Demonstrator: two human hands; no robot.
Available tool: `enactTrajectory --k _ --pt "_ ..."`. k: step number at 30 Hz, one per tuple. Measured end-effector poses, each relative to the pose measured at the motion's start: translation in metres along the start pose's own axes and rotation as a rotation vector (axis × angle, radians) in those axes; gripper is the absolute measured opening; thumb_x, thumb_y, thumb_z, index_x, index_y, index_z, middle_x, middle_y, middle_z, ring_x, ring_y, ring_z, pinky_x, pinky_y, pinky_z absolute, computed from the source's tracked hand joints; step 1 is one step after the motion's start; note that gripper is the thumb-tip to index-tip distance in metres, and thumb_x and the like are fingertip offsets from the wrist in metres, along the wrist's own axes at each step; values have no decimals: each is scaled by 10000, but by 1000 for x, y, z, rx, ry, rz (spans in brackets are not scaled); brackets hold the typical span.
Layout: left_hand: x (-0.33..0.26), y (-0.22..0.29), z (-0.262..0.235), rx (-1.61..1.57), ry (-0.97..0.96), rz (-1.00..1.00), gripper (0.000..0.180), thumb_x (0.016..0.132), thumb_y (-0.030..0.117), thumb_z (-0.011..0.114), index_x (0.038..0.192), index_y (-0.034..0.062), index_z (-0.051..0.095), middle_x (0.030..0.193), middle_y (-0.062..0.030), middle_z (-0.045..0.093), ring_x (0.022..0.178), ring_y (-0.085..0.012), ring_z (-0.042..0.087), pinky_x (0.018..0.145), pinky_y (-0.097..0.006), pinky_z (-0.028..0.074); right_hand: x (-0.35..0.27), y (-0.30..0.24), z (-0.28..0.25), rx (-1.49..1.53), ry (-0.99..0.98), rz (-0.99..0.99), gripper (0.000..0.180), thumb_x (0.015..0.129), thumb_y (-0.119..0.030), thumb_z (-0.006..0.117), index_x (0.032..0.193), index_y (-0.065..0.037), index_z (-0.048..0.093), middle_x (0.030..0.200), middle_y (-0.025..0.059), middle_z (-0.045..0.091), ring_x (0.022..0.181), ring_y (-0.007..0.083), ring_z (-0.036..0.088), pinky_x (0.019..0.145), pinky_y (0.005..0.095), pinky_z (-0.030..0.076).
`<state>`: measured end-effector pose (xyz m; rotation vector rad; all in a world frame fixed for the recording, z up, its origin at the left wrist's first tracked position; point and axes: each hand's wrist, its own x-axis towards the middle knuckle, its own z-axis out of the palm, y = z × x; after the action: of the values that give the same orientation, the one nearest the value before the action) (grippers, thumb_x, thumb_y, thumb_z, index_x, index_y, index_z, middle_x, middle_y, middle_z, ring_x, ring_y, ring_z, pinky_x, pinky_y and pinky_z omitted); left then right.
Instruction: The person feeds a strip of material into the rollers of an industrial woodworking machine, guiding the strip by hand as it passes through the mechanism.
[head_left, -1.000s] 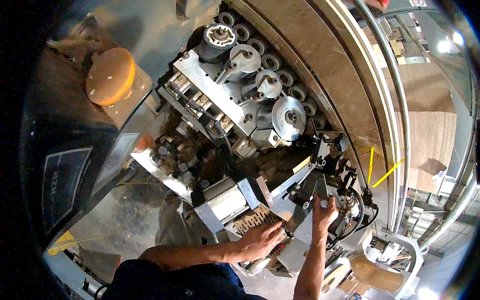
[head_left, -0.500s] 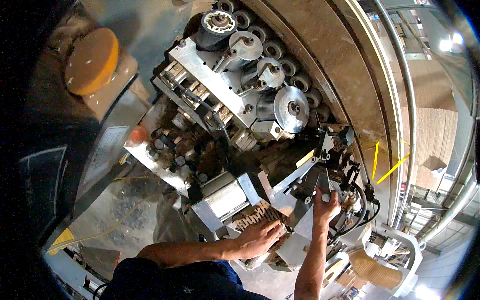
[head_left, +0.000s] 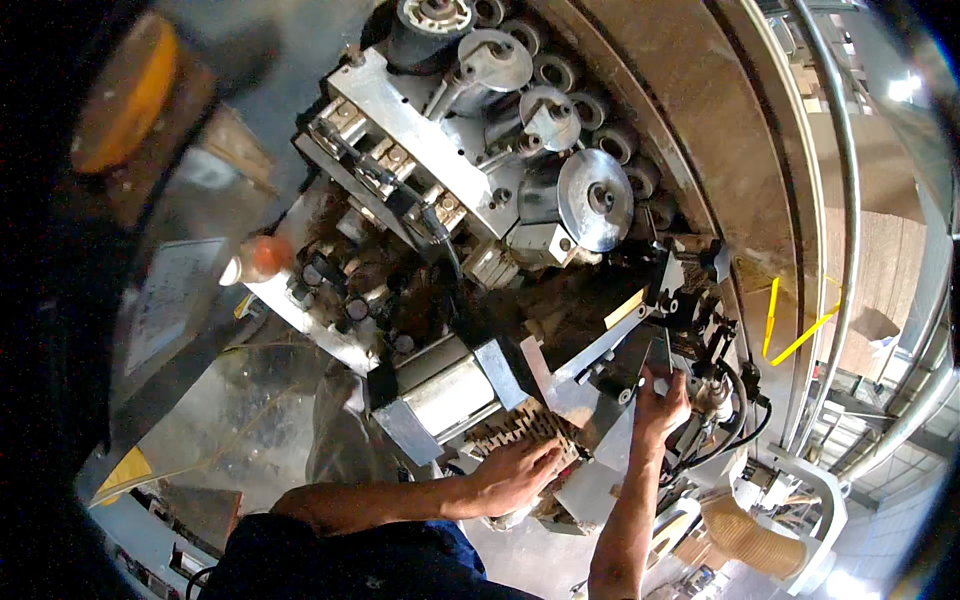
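My left hand (head_left: pixel 514 477) rests on the near edge of a block with dark slotted teeth (head_left: pixel 520 425). Its fingers are loosely bent and point right, and nothing shows in its grasp. Farther right, my right hand (head_left: pixel 662 408) reaches up into the machine. Thumb and fingers close around a thin upright metal plate (head_left: pixel 655 358), whose lower end the hand hides. Beside that hand are a black bracket assembly (head_left: pixel 715 345) and bent black hoses (head_left: pixel 738 420). A pale roller in a metal housing (head_left: pixel 440 395) sits beyond the left hand.
Metal discs and rollers (head_left: pixel 595 200) stand at the far side beside a brown curved panel (head_left: pixel 690 90). An orange-red knob (head_left: pixel 268 256) rises at the left. A ribbed tan duct (head_left: pixel 750 537) lies at the lower right. A metal pipe (head_left: pixel 845 180) runs along the right.
The view has shifted, so the far parts of the machine spread slightly outward. My right hand appears a little farther right, still on the plate; my left hand stays on the toothed block.
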<state>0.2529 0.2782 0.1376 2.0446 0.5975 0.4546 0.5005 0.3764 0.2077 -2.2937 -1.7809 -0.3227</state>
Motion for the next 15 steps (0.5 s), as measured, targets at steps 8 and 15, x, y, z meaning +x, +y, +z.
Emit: enactTrajectory --k 8,15 --pt "-10 8 3 -132 231 82 475 950 263 682 1286 -55 576 1284 -192 555 1066 -299 616 912 -375 557 0 5 5 55 21 37 342 763 -235 877 956 -18 696 857 177 744 737 342 737 657 400 579" --pt "-19 15 -17 -387 381 16 434 913 202 734 1226 -66 596 1295 -209 580 1055 -299 662 867 -369 586 3 1 4 41 57 11 309 743 -191 889 902 -8 698 831 166 742 706 325 726 660 382 573"
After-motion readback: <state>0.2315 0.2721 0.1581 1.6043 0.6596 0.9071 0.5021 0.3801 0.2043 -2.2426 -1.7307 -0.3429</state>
